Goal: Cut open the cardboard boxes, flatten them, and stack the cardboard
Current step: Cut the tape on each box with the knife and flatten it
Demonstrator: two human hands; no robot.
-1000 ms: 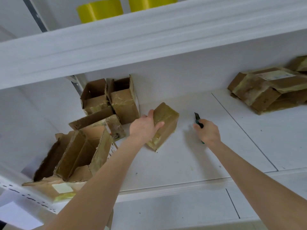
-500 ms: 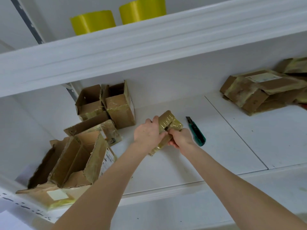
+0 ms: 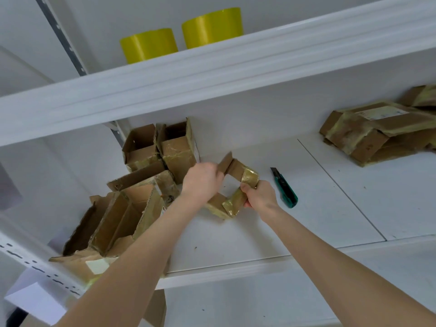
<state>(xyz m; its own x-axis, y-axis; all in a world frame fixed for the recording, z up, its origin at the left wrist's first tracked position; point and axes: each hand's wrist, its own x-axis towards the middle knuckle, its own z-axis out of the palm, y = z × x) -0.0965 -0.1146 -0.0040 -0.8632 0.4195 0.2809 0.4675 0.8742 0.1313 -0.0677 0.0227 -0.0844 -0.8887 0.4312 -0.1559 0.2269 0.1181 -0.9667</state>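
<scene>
A small taped cardboard box point(image 3: 238, 175) is spread open between my hands above the white shelf point(image 3: 306, 208). My left hand point(image 3: 203, 181) grips its left flap, and my right hand point(image 3: 259, 195) grips its taped right side. A green utility knife point(image 3: 285, 188) lies on the shelf just right of my right hand, apart from it. Several opened cardboard boxes point(image 3: 132, 199) are piled at the left of the shelf. Closed taped boxes point(image 3: 375, 133) lie at the far right.
Two yellow tape rolls point(image 3: 151, 44) stand on the upper shelf, whose thick white front edge point(image 3: 212, 74) overhangs the work area. A perforated metal upright point(image 3: 35, 267) runs along the lower left. The shelf's back wall is close behind the boxes.
My right hand set the knife down on the shelf and took hold of the small box. Both hands have since pulled the box open from closed to spread apart.
</scene>
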